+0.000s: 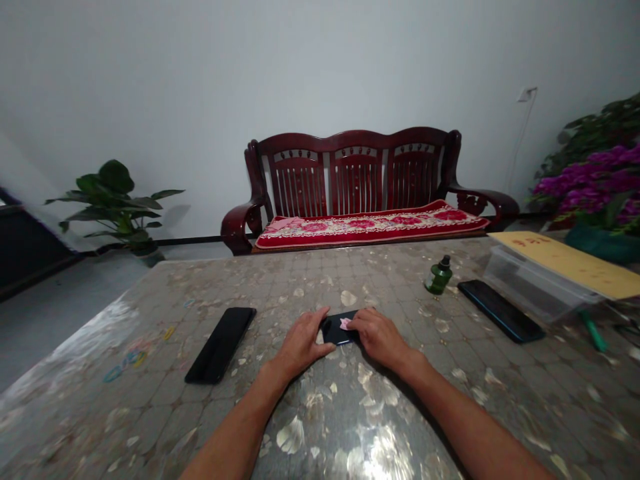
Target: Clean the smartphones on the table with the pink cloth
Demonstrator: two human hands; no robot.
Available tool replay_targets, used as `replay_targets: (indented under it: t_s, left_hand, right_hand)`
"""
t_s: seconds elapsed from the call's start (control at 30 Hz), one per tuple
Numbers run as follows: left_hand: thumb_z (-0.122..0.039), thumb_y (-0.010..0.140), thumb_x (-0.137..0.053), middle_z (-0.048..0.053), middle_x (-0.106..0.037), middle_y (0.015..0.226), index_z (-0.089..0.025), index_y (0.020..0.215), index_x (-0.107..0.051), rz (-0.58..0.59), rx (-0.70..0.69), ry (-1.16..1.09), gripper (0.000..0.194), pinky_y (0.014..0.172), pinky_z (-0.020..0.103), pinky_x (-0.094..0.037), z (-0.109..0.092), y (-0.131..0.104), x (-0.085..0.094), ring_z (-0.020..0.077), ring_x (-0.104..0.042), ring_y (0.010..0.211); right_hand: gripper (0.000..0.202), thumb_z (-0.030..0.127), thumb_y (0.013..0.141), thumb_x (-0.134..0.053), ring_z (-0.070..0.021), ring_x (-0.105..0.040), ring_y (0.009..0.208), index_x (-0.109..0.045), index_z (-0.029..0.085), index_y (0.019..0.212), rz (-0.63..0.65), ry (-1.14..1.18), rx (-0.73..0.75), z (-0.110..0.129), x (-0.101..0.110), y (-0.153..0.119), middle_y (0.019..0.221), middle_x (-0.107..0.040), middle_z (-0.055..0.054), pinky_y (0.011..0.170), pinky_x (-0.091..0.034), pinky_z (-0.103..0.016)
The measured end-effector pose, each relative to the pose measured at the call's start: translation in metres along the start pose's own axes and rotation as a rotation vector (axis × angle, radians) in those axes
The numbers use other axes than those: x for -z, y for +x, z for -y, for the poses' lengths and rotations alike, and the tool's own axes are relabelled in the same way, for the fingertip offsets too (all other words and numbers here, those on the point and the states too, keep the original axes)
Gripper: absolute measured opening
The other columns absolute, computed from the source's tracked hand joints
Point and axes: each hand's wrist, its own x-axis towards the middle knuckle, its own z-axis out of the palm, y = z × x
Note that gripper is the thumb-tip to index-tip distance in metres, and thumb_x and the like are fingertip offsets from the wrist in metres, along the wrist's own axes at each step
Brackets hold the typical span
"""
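A dark phone (332, 329) lies flat on the patterned tabletop between my two hands. My left hand (304, 339) holds its left end, with the thumb at the near edge and the fingers at the far edge. Over the right part of the phone, my right hand (376, 335) presses a small pink cloth (345, 324) against the surface with closed fingers. The right end of the phone is hidden under that hand.
Another black phone (221, 345) lies left, near coloured bands (134, 355). On the right are a green bottle (439, 275), a dark phone (500, 311), a clear plastic box (537, 283) under a yellow board (570, 262), and a green object (593, 331). A wooden bench (357, 143) stands beyond the table.
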Motion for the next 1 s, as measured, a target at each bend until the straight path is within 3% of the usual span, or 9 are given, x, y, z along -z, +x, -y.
replay_targets:
  t_s: [0.17, 0.4, 0.63, 0.87, 1.0]
  left_hand:
    - [-0.036, 0.081, -0.075, 0.015, -0.063, 0.128, -0.019, 0.146, -0.043, 0.014, -0.019, 0.04, 0.075, 0.104, 0.046, -0.046, -0.003, -0.001, 0.001, 0.0315, -0.058, 0.119]
    - [-0.038, 0.083, -0.074, 0.013, -0.063, 0.126, -0.021, 0.144, -0.044, 0.002, -0.078, 0.053, 0.07, 0.102, 0.045, -0.046, -0.002, 0.0, 0.001, 0.0305, -0.058, 0.117]
    - [-0.033, 0.084, -0.073, 0.011, -0.065, 0.117, -0.021, 0.128, -0.054, 0.035, -0.094, 0.087, 0.049, 0.097, 0.041, -0.048, -0.013, 0.003, 0.008, 0.029, -0.059, 0.111]
    - [-0.03, 0.085, -0.073, 0.009, -0.064, 0.111, -0.02, 0.116, -0.055, 0.061, -0.096, 0.12, 0.037, 0.095, 0.039, -0.048, -0.014, 0.004, 0.009, 0.0271, -0.059, 0.107]
    - [-0.03, 0.087, -0.069, 0.009, -0.065, 0.109, -0.02, 0.114, -0.056, 0.077, -0.058, 0.15, 0.032, 0.095, 0.039, -0.048, -0.017, 0.007, 0.009, 0.0271, -0.06, 0.107]
  right_hand:
    - [0.033, 0.007, 0.095, -0.05, -0.0204, -0.057, 0.089, -0.075, 0.022, 0.109, -0.032, -0.07, -0.149, -0.014, 0.007, -0.002, 0.09, -0.067, -0.007, 0.079, -0.044, -0.029]
    - [0.028, 0.012, 0.097, -0.051, -0.0191, -0.057, 0.087, -0.076, 0.024, 0.105, 0.025, 0.022, 0.031, 0.001, 0.002, -0.002, 0.089, -0.068, -0.005, 0.078, -0.044, -0.028]
    - [0.033, 0.007, 0.093, -0.05, -0.0199, -0.059, 0.091, -0.076, 0.023, 0.106, 0.027, -0.063, -0.223, -0.018, 0.017, -0.003, 0.091, -0.069, -0.006, 0.079, -0.044, -0.027]
    - [0.031, 0.01, 0.093, -0.052, -0.018, -0.061, 0.091, -0.077, 0.026, 0.104, 0.115, 0.088, -0.052, -0.002, 0.016, -0.001, 0.092, -0.07, -0.004, 0.082, -0.043, -0.026]
    - [0.03, 0.011, 0.093, -0.052, -0.0185, -0.062, 0.093, -0.078, 0.023, 0.103, 0.081, 0.046, -0.221, -0.014, 0.027, 0.0, 0.092, -0.071, -0.006, 0.082, -0.043, -0.025]
